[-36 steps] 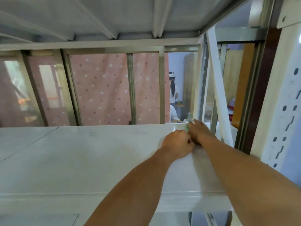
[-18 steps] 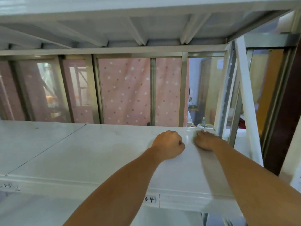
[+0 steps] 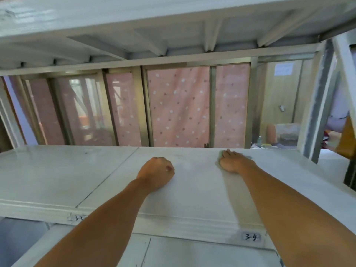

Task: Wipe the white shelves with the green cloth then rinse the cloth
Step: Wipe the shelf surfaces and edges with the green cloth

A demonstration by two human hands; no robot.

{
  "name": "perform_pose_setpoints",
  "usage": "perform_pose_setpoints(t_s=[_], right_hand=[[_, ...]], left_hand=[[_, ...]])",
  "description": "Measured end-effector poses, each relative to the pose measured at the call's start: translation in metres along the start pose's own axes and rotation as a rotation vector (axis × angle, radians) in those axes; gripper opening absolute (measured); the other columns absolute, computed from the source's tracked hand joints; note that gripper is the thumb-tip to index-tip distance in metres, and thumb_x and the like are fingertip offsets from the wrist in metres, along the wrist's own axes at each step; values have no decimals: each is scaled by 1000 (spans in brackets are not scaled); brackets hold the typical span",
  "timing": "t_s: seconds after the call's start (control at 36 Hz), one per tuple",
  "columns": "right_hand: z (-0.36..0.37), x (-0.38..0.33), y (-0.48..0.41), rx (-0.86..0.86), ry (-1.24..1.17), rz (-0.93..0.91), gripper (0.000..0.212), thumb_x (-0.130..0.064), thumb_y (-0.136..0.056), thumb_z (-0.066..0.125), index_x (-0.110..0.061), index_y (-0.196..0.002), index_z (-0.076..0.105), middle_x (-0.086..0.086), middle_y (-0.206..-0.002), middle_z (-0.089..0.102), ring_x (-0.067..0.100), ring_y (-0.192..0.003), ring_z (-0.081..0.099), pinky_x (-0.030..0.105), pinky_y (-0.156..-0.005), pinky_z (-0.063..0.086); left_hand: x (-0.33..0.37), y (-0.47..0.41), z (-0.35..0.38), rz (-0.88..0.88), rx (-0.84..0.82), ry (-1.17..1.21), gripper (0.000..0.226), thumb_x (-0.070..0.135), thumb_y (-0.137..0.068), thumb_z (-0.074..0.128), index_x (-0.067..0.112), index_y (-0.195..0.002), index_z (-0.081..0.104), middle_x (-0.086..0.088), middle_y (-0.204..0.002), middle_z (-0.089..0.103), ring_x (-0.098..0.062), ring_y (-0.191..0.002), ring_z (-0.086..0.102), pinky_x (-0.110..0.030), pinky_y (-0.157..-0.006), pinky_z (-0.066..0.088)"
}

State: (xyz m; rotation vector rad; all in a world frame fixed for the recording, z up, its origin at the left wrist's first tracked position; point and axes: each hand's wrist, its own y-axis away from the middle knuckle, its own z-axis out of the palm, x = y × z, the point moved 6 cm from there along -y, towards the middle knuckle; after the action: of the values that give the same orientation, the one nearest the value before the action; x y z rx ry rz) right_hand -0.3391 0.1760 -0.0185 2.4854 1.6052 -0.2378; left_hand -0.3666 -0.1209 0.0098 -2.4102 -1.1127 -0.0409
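Note:
A white shelf [image 3: 77, 176] stretches across the head view at chest height, made of two panels with a seam between them. My right hand [image 3: 234, 160] lies flat near the shelf's back edge and presses the green cloth [image 3: 220, 155], which peeks out by the fingertips and at the hand's right side. My left hand [image 3: 157, 170] rests on the shelf as a closed fist with nothing in it, about a hand's width left of the right one. A wet streak runs along the panel under my right forearm.
Another white shelf [image 3: 134, 26] hangs close overhead. A lower shelf [image 3: 192, 251] shows below the front edge, which carries a label "3-4" [image 3: 251, 237]. Behind are window frames with a pink dotted curtain [image 3: 179, 106]. A white upright post [image 3: 346, 60] stands at the right.
My hands have drawn apart: the right hand with the cloth stays at the shelf's back edge, the left fist has slid left and nearer to me. The camera has turned left.

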Motion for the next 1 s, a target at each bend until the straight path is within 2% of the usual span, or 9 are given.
perform_pose_setpoints(t_s=[0.11, 0.19, 0.36, 0.47, 0.58, 0.72, 0.81, 0.89, 1.0], right_hand=[[5, -38, 4, 3, 20, -11, 66, -42, -101, 17, -14, -159, 7, 5, -167, -1, 26, -153, 6, 50, -122, 2], [11, -65, 2, -10, 21, -21, 69, -45, -99, 17, -14, -159, 7, 6, -167, 0, 28, -153, 8, 51, -122, 6], [26, -130, 9, -36, 69, -66, 71, -48, -98, 16, -14, -160, 5, 5, -167, -2, 27, -153, 6, 52, -122, 7], [33, -169, 15, -48, 58, -67, 66, -45, -103, 16, -16, -160, 2, 3, -167, -5, 26, -153, 3, 52, -122, 3], [37, -199, 20, -45, 58, -61, 64, -45, -104, 14, -17, -160, 1, 1, -167, -6, 26, -153, 1, 53, -121, 1], [44, -232, 17, -44, 67, -71, 65, -46, -104, 13, -16, -160, -1, 3, -167, -6, 27, -153, 3, 52, -122, 3], [48, -250, 12, -40, 66, -70, 66, -48, -103, 13, -16, -160, 0, 2, -167, -5, 27, -153, 4, 53, -122, 3], [51, -266, 6, -24, 47, -46, 63, -43, -104, 11, -16, -160, 0, 2, -167, -4, 28, -153, 4, 51, -122, 3], [55, -288, 6, -6, 27, -26, 60, -39, -105, 10, -15, -160, 2, 4, -167, -2, 28, -153, 6, 50, -122, 4]], left_hand=[[-22, 9, -10, 60, 5, 17, 25, 24, -83, 53, 22, -86, 78, 4, -94, 71, -19, -86, 63, -31, -79, 52], [-45, 16, -19, 49, 12, 11, 31, 27, -77, 47, 21, -83, 77, 3, -91, 70, -21, -85, 63, -33, -77, 53], [-103, 36, -48, -41, 30, 3, 37, 29, -76, 40, 20, -82, 75, 2, -93, 68, -23, -86, 62, -34, -77, 53], [-141, 52, -69, -103, 55, -62, 26, 23, -86, 48, 17, -84, 73, -1, -92, 65, -25, -85, 60, -31, -73, 50], [-183, 71, -88, -178, 93, -115, 25, 25, -88, 49, 19, -88, 73, 1, -93, 65, -22, -82, 59, -30, -72, 50], [-229, 94, -101, -252, 42, -102, 25, 26, -86, 46, 20, -80, 70, 3, -85, 63, -17, -75, 57, -28, -64, 46], [-240, 98, -101, -256, -2, -49, 29, 31, -81, 41, 18, -74, 66, 4, -82, 63, -17, -73, 58, -31, -67, 51], [-237, 98, -99, -239, 8, -38, 25, 30, -81, 44, 16, -65, 56, 1, -77, 58, -21, -71, 56, -31, -65, 49], [-233, 97, -101, -215, 36, -85, 30, 32, -85, 47, 14, -65, 60, -1, -74, 58, -23, -71, 57, -33, -67, 52]])
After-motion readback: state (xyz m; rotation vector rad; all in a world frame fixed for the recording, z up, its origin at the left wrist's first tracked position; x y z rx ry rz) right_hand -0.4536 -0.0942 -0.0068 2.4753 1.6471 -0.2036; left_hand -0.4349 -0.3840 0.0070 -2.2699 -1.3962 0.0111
